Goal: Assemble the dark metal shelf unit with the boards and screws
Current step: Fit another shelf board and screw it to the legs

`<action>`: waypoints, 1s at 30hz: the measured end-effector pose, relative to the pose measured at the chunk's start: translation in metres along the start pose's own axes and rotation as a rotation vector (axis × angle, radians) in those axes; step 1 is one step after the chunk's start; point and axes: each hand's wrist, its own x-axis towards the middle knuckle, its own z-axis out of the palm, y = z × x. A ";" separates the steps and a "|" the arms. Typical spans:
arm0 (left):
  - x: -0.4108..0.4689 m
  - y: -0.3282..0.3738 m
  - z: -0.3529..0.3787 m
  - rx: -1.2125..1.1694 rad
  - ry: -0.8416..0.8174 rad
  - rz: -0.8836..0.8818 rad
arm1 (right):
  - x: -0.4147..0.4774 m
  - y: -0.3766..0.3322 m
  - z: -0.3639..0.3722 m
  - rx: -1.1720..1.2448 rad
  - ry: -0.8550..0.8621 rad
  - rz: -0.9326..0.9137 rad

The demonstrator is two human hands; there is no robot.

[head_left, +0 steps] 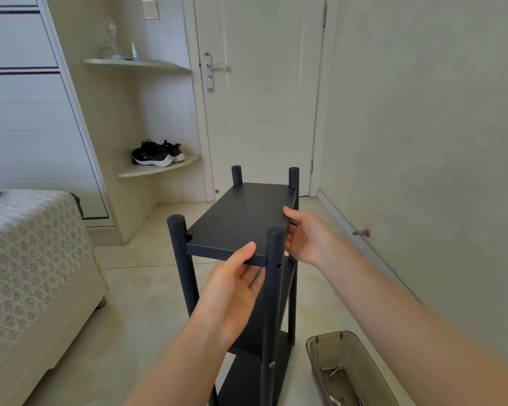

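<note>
Left hand (235,285) reaches forward, thumb on top and fingers beneath, pinching the near edge of the dark flat metal top board (241,218); right hand (305,238) grips its right edge likewise.

Matt dark metal shelf unit (241,218); smoky translucent plastic tray (346,367) w/ shiny screws (332,370); glossy floor tiles (147,303).
</note>
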 end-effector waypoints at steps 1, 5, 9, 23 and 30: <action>0.000 0.000 -0.001 0.001 -0.013 -0.007 | 0.000 0.000 -0.001 -0.003 0.001 -0.001; 0.002 -0.002 -0.004 0.042 -0.091 -0.021 | 0.000 -0.001 -0.007 -0.010 0.000 -0.004; 0.007 -0.002 -0.010 0.026 -0.200 -0.036 | -0.001 -0.003 -0.012 -0.003 0.007 -0.001; 0.015 0.004 -0.017 0.069 -0.200 -0.041 | -0.003 -0.007 -0.028 -0.172 -0.060 0.029; 0.014 0.002 -0.014 0.090 -0.231 -0.030 | -0.011 -0.004 -0.073 -0.315 0.001 0.116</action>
